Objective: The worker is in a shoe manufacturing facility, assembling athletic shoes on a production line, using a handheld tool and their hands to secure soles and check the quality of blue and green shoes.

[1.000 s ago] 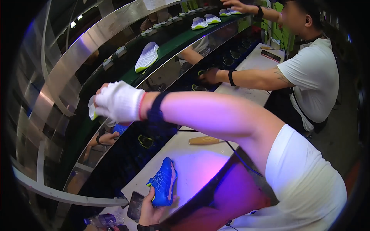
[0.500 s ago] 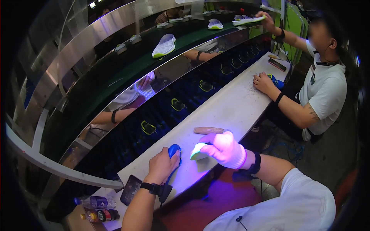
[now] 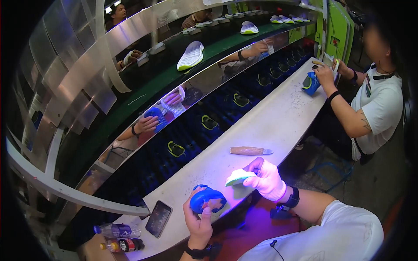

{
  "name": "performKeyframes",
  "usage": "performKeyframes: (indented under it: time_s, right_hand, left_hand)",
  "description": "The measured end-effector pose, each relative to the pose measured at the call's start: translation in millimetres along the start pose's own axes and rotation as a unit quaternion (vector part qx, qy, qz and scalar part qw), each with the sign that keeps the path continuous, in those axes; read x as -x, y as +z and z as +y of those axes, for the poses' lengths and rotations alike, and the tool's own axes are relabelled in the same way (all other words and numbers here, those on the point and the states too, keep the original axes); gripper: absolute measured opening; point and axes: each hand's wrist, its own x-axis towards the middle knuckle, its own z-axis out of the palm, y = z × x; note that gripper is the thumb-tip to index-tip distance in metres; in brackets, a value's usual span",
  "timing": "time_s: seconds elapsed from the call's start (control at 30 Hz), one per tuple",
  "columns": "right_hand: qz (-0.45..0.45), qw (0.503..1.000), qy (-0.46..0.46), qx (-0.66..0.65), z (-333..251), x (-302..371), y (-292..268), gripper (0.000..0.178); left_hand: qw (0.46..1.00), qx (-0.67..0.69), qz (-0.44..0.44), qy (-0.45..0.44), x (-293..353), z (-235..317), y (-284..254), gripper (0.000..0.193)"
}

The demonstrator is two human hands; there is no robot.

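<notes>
A blue shoe upper (image 3: 204, 196) is gripped in my left hand (image 3: 198, 222), tilted so that a pale, rough-looking patch faces me. To its right, my right hand (image 3: 269, 183), in a white knitted glove, pinches a white shoe sole (image 3: 237, 177) with a green edge. Shoe upper and sole are close but apart, over the white bench. Bright violet light falls on the glove and sole. Just beyond them lies a wooden-handled knife (image 3: 249, 150), its blade pointing right.
Soles, including a white one (image 3: 190, 55), ride a green conveyor belt (image 3: 162, 78). Shoe uppers (image 3: 176, 149) line a dark lower channel. A phone (image 3: 158, 219) and bottles (image 3: 117, 230) are at the bench's near left. A co-worker (image 3: 370, 108) at right handles a blue shoe (image 3: 310, 85).
My left hand has turned the blue shoe upper over from lying on the bench. My right hand has shifted slightly right with the sole. The co-worker's reaching arm has come down from the belt.
</notes>
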Motion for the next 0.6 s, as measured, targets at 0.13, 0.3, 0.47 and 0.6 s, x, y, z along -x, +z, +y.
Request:
performKeyframes:
  time_s: [0.13,0.3,0.47,0.6]
  right_hand:
    - [0.005,0.999,0.038,0.005,-9.4,-8.3,7.1,0.032]
    - [-0.117,0.982,0.140,-0.050,-43.6,-0.6,9.6,0.031]
    - [-0.225,0.963,0.135,0.063,-48.0,7.8,31.9,0.033]
    - [-0.235,0.964,0.112,-0.062,-20.0,2.2,44.7,0.032]
  left_hand:
    - [1.000,-0.003,-0.016,0.009,5.3,4.9,-1.2,0.052]
    - [0.994,0.042,0.043,0.091,9.0,5.6,11.8,0.051]
    - [0.988,-0.044,-0.011,0.150,18.8,4.6,7.0,0.044]
    - [0.989,-0.074,-0.009,0.124,15.4,16.1,-0.3,0.035]
